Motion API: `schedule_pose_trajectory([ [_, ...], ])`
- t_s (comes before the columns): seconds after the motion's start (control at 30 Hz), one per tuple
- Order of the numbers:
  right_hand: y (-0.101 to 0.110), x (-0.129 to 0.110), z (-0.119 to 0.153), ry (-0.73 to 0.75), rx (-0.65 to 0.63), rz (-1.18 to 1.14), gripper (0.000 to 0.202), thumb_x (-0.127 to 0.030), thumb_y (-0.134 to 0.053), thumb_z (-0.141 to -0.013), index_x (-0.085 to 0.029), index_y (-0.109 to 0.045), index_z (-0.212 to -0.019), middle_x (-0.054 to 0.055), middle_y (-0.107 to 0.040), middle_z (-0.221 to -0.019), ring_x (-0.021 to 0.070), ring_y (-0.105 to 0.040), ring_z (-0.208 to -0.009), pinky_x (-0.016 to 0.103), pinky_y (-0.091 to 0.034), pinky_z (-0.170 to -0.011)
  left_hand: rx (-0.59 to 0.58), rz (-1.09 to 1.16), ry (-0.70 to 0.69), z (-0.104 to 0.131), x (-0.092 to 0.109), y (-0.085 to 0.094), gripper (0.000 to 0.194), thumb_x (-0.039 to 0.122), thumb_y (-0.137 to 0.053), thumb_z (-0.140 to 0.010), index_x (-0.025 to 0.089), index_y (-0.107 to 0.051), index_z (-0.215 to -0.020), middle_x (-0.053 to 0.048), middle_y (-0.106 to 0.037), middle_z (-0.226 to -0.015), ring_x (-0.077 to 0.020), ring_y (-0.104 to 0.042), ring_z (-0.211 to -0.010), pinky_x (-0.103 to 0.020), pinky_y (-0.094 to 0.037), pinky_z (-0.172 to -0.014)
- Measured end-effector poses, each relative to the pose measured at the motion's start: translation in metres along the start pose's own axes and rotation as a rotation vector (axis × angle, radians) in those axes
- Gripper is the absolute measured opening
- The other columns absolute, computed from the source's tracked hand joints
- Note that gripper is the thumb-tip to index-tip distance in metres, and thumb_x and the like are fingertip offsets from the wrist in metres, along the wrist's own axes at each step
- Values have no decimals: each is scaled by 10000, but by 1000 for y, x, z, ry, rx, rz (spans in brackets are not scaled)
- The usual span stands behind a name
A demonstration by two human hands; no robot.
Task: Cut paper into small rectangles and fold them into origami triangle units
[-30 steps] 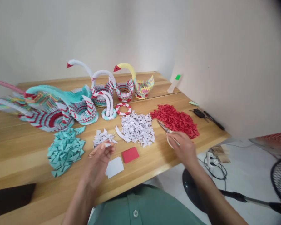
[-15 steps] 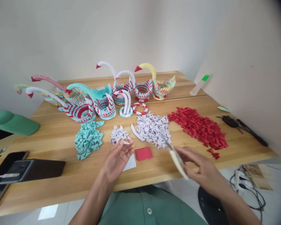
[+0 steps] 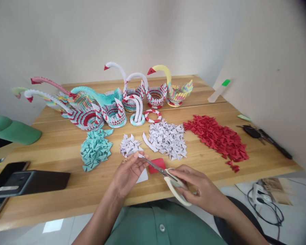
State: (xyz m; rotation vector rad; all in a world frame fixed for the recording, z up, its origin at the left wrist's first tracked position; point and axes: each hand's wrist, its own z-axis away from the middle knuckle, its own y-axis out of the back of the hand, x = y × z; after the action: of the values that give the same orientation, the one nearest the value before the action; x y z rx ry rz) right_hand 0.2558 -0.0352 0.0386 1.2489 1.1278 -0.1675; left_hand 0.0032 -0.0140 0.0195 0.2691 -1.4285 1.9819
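Between the fingertips of my left hand (image 3: 130,172) is a small white paper piece (image 3: 140,156). My right hand (image 3: 200,187) is closed on the handles of a pair of scissors (image 3: 165,173) with cream grips. The scissor blades point left and their tips meet the paper piece. Below the blades lies a red paper square (image 3: 156,165), partly covered by them. A white paper sheet (image 3: 142,176) lies beside my left hand. Just beyond my fingers sits a small pile of folded white paper triangles (image 3: 129,144).
Larger heaps of white triangles (image 3: 168,139), red triangles (image 3: 219,137) and teal triangles (image 3: 95,148) lie on the table. Several folded-paper swans (image 3: 86,117) stand behind them, near a red-and-white ring (image 3: 153,116). A black box-shaped device (image 3: 38,183) and a green bottle (image 3: 15,131) are at left.
My right hand has brought the scissors left, so their tips now reach the white paper piece. My left hand stays nearly in place with the piece.
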Motion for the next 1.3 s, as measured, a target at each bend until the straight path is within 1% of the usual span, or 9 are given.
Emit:
schedule_pose_trajectory([
  [0.2, 2, 1, 1, 13, 8, 9, 512, -76, -558, -822, -252, -575, -1303, 76, -659, -1146, 185, -649, -1014, 290, -538, -869, -35, -52, 3, -3, 0, 2, 167, 277, -759, -771, 137, -726, -855, -62, -744, -830, -168, -689, -818, -283, -523, -804],
  [0.6, 5, 0, 1, 33, 36, 41, 546, -62, -530, -790, -254, -580, -1299, 78, -669, -1119, 194, -670, -971, 297, -574, -811, -5, -95, -1, -4, 1, 0, 193, 309, -792, -736, 151, -733, -831, -50, -737, -823, -164, -683, -818, -284, -516, -802],
  [0.7, 3, -1, 1, 46, 57, 64, 547, -57, -526, -795, -253, -573, -1303, 77, -665, -1113, 192, -667, -971, 287, -570, -814, 6, -230, -69, -4, -2, 1, 214, 332, -791, -730, 136, -754, -806, -73, -740, -841, -189, -674, -829, -317, -508, -818],
  [0.77, -2, -2, 0, 31, 62, 91, 536, -63, -532, -810, -256, -563, -1309, 77, -656, -1099, 192, -660, -954, 289, -561, -814, 47, -352, -143, -4, -6, 1, 229, 350, -790, -724, 130, -771, -785, -82, -743, -833, -208, -663, -833, -346, -500, -840],
  [0.87, -11, -3, -5, -3, 107, 120, 468, -120, -565, -847, -249, -568, -1297, 75, -645, -1000, 186, -650, -848, 288, -548, -743, 100, -429, -196, -4, -10, 1, 249, 371, -803, -697, 137, -784, -783, -77, -745, -785, -229, -654, -840, -380, -494, -854],
  [0.97, -17, -5, -10, -46, 140, 77, 399, -160, -583, -858, -244, -611, -1248, 45, -623, -869, 165, -615, -728, 269, -520, -666, 92, -369, -209, -4, -9, 0, 230, 350, -807, -694, 137, -774, -772, -71, -742, -780, -220, -658, -826, -373, -499, -835],
  [1.1, -11, -6, -12, -125, 50, -65, 367, -151, -585, -854, -259, -653, -1198, 4, -580, -753, 136, -558, -628, 225, -474, -576, 70, -163, -159, -4, -2, 1, 185, 307, -786, -730, 140, -740, -795, -50, -732, -802, -167, -668, -773, -311, -517, -791],
  [1.2, -5, -4, -11, -132, 18, -135, 360, -168, -588, -864, -259, -656, -1206, 8, -570, -750, 138, -546, -630, 218, -456, -552, 49, -75, -82, -5, 0, 4, 196, 307, -774, -748, 133, -725, -823, -46, -728, -799, -150, -674, -762, -283, -525, -791],
  [1.3, -5, -4, -12, -138, -8, -152, 360, -172, -589, -865, -261, -657, -1207, 8, -552, -753, 142, -546, -654, 219, -452, -560, 39, -49, -51, -5, -2, 5, 196, 307, -761, -766, 130, -720, -838, -48, -727, -787, -152, -676, -775, -279, -524, -798],
])
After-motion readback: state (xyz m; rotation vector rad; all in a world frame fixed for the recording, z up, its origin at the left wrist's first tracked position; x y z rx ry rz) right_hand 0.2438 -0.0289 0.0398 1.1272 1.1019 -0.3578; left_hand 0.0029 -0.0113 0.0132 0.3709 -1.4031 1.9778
